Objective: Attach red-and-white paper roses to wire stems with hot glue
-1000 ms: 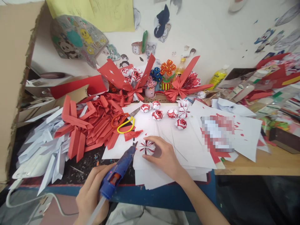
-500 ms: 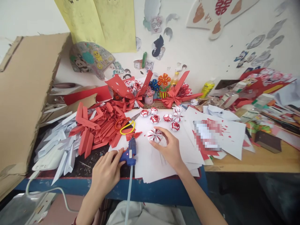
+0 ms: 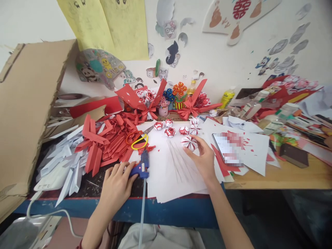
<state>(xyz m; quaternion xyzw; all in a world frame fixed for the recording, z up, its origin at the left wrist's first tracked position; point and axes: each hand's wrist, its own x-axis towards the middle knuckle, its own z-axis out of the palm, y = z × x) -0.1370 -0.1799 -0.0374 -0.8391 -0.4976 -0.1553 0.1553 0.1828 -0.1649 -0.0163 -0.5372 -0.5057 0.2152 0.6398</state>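
My left hand [image 3: 118,181] is closed round the handle of a blue hot glue gun [image 3: 141,167], which lies at the left edge of the white paper sheets [image 3: 160,186]. A pale glue stick [image 3: 142,214] sticks out of its back toward me. Between thumb and fingers, my right hand [image 3: 203,157] grips a red-and-white striped paper flower [image 3: 189,143]. Several similar paper flowers [image 3: 169,132] sit just beyond it on the paper. Thin wires [image 3: 178,162] lie on the sheets between my hands.
Folded red paper pieces [image 3: 111,138] and white ones [image 3: 62,159] are heaped at left, beside scissors [image 3: 140,140] with orange and yellow handles. A phone [image 3: 225,148] lies at right. Red-wrapped bouquets [image 3: 192,107] and a yellow bottle [image 3: 228,97] stand against the wall. A cardboard sheet [image 3: 36,103] leans far left.
My right hand has moved to the right with the paper flower, uncovering the wires on the paper. My left hand stays on the glue gun. The view has shifted slightly.
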